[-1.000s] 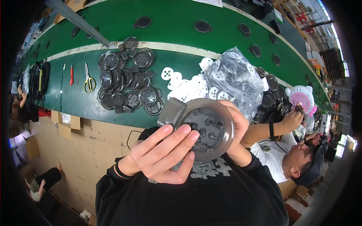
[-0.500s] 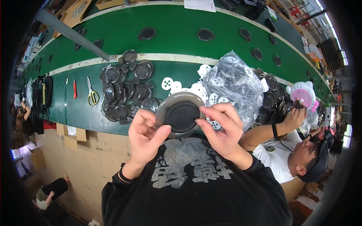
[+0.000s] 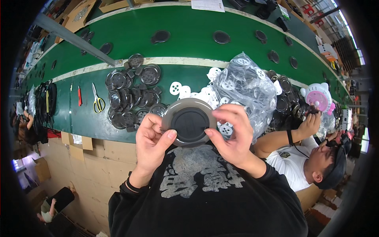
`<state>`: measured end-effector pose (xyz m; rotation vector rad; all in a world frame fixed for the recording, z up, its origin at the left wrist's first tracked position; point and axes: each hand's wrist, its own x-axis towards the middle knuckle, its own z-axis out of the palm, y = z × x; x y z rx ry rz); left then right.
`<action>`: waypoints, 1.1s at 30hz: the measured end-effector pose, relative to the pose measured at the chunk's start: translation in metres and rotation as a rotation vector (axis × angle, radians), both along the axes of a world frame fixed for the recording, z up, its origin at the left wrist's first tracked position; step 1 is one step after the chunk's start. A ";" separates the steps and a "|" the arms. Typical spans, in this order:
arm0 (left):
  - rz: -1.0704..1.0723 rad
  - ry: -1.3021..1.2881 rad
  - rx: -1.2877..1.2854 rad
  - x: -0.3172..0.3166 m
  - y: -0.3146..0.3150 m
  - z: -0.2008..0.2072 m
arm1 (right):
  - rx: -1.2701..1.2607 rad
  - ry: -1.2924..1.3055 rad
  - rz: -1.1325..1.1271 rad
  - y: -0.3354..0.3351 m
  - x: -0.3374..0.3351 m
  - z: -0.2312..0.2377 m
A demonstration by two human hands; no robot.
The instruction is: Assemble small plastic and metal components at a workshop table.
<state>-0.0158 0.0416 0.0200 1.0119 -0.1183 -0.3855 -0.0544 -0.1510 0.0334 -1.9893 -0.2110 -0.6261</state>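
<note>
Between my hands, a round dark grey translucent disc-shaped part (image 3: pixel 191 106) with a raised black centre faces up toward me. My left hand (image 3: pixel 153 138) grips its left rim, thumb on top near the lower left. The right hand (image 3: pixel 233 132) holds the opposite rim, its thumb pressed at the lower right edge and its index finger raised off the upper right. Just beyond, white perforated pieces (image 3: pixel 205 94) lie on the green table. A heap of similar dark round parts (image 3: pixel 132 96) sits left of them, and a clear plastic bag (image 3: pixel 246 89) filled with white pieces stands to the right.
Yellow-handled scissors (image 3: pixel 98 100) and a red tool (image 3: pixel 79 96) lie at the left. Beyond a pale rail, a green conveyor belt (image 3: pixel 189 35) carries dark round parts. A metal post (image 3: pixel 75 37) rises at upper left. A co-worker (image 3: pixel 300 152) sits close on my right.
My right thumb has shifted onto the disc's lower right edge and the index finger has lifted. The disc has turned flatter toward me. Parts on the belt have moved right.
</note>
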 end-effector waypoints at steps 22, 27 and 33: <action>-0.063 0.116 -0.056 0.013 0.003 -0.013 | 0.863 0.609 0.369 -0.006 -0.003 -0.013; 0.051 0.013 0.178 0.006 -0.002 -0.005 | -0.074 0.069 -0.052 -0.009 0.005 -0.010; 0.071 -0.250 0.366 -0.005 -0.010 -0.014 | -0.091 0.157 -0.100 0.003 0.007 -0.018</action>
